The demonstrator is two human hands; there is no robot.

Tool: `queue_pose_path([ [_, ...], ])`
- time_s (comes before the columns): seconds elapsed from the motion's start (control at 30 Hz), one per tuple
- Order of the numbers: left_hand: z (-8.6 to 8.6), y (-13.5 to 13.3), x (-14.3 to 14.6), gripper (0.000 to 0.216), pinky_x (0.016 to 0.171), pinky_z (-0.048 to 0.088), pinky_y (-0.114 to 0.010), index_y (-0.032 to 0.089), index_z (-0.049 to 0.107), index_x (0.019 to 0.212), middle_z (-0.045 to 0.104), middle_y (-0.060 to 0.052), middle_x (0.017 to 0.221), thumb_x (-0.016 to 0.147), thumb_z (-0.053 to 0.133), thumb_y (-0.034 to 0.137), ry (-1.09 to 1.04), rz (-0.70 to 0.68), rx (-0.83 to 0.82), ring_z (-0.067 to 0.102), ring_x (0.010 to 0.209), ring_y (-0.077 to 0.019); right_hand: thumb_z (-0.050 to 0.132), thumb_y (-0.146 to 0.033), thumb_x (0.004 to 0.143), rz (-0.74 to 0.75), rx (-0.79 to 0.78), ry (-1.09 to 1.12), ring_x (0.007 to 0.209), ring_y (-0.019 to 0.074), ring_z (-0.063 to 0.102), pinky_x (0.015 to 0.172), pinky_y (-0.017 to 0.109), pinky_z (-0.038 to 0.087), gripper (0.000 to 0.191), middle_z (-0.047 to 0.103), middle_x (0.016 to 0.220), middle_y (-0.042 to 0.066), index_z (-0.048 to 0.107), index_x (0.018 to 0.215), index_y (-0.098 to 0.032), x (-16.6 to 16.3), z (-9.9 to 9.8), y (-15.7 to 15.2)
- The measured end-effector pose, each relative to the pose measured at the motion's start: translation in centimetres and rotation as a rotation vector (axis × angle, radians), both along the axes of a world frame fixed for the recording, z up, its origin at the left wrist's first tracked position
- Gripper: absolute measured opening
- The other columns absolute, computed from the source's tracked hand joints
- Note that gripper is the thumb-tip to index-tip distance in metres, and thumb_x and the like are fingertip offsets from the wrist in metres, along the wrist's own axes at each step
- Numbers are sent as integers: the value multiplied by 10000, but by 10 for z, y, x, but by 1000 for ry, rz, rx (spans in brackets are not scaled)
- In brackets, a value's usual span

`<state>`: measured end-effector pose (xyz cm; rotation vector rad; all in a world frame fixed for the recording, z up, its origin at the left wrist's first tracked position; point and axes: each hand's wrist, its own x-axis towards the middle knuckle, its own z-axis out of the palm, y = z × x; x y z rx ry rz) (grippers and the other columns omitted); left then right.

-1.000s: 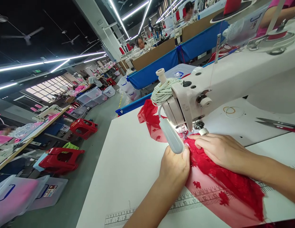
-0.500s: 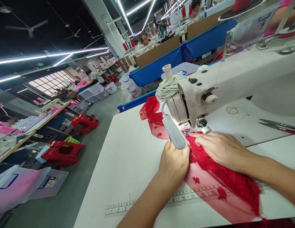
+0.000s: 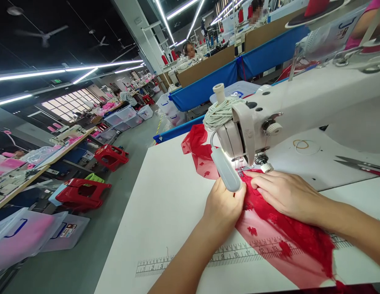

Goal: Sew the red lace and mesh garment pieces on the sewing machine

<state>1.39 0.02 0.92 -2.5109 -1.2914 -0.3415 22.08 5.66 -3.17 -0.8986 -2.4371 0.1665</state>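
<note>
A strip of sheer red lace fabric (image 3: 269,216) with flower motifs runs under the presser foot (image 3: 240,170) of a white sewing machine (image 3: 303,106). My left hand (image 3: 223,206) is closed on the fabric's left edge just in front of the foot. A grey lamp head (image 3: 226,169) hides part of its fingers. My right hand (image 3: 284,192) rests over the fabric on the other side, its index finger reaching close to the foot and the other fingers bent, gripping the folded lace. More red fabric (image 3: 200,151) lies behind the needle area.
Scissors (image 3: 361,165) lie on the machine bed at right, near a loop of thread (image 3: 306,146). A printed ruler (image 3: 232,255) crosses the white tabletop (image 3: 159,196). Red stools (image 3: 82,194) and plastic bins (image 3: 21,237) stand on the floor at left. Other people sit at machines farther back.
The camera view has shifted slightly, moving the background a little to the right. Both hands and the lace stay in nearly the same place at the machine.
</note>
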Motion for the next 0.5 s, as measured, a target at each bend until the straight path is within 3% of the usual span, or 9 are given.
queue_pose_path([
  [0.13,1,1,-4,179,586,432,-266,177,609,907,633,-43,837,958,456,101,-61,-144,-134,576,740,-165,430,-171,952,30,-8,2,729,218,624,632,357,523,251,736,910,66,675,963,-222,1,3,-2],
  [0.27,-1,3,-7,211,644,485,-283,199,560,818,616,-14,763,1000,460,235,-135,-132,-258,551,694,-157,429,-84,879,65,97,47,1001,250,676,790,392,569,409,721,1233,92,675,1179,-212,7,-3,-3],
  [0.33,-2,3,-7,227,635,494,-292,189,593,905,643,-21,795,1033,441,298,-158,-87,-278,571,711,-169,411,-40,844,77,126,62,1058,248,667,830,396,570,464,717,1266,65,685,1166,-232,10,-7,-3],
  [0.43,-5,0,-5,395,649,518,-338,115,596,1224,679,-76,890,1062,397,415,-123,-93,-204,605,762,-214,407,-30,828,65,106,56,927,230,673,699,354,564,458,756,1104,55,699,1109,-243,14,-8,-5],
  [0.5,-7,-4,-3,543,679,533,-364,57,566,1316,679,-114,908,1071,349,491,-87,-123,-128,624,809,-242,417,-34,818,52,99,57,860,223,665,629,329,540,455,754,1003,59,702,1105,-242,16,-6,-6],
])
